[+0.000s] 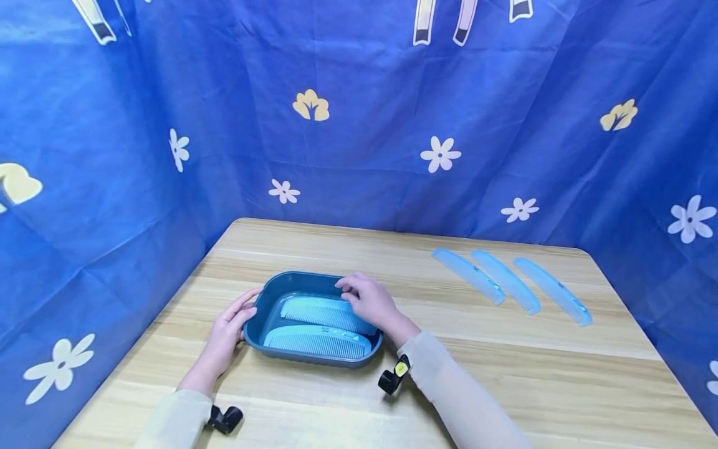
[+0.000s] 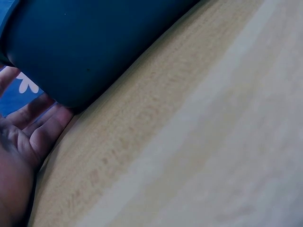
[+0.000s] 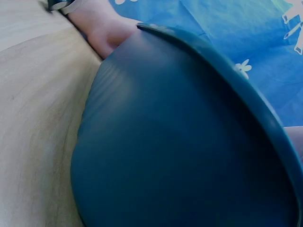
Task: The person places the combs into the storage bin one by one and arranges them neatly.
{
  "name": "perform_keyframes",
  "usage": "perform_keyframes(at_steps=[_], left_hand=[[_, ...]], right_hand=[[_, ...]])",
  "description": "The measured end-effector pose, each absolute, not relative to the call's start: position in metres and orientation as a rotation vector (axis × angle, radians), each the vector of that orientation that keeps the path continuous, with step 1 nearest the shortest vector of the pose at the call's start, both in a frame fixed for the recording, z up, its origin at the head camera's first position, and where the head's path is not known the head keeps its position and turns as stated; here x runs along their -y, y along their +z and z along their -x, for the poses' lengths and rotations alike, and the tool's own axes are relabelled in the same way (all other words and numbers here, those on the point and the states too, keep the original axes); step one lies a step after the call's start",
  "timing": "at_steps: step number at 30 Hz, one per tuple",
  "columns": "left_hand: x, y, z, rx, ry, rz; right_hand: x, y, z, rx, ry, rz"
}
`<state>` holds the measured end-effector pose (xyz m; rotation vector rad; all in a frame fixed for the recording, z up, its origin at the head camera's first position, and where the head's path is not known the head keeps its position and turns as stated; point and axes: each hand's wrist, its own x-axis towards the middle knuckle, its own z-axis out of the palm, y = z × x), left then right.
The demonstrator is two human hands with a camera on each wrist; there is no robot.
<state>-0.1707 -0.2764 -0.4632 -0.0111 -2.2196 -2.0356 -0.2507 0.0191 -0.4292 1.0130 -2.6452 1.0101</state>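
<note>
Head view alone shows combs (image 1: 316, 340) inside the tray (image 1: 305, 284); left fingers (image 1: 241, 302) pinch its rim, right fingers (image 1: 350, 282) bend loosely.

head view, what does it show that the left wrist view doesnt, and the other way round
Only head: the inside of the tray, two combs in it, three on the table, and the right hand. Only left wrist: the palm side of the left hand, with fingers at the tray's lower edge. Both: tray, left hand, table and blue curtain.
</note>
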Motion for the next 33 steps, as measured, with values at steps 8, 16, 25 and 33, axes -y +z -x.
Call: perform_keyframes(at_steps=[8, 16, 25, 33], left_hand=[[0.277, -0.465, 0.170, 2.226, -2.033, -0.002], [0.278, -0.466, 0.171, 2.245, -2.020, -0.004], [0.278, -0.463, 0.171, 2.246, -2.014, 0.011], [0.278, -0.466, 0.171, 2.262, -2.002, 0.013]], right_hand=[[-0.022, -0.429, 0.252, 2.533, 1.251, -0.997], [-0.030, -0.430, 0.254, 2.314, 1.518, -0.877], [-0.045, -0.428, 0.258, 2.242, 1.689, -0.692], [-0.061, -0.430, 0.264, 2.242, 1.677, -0.640]])
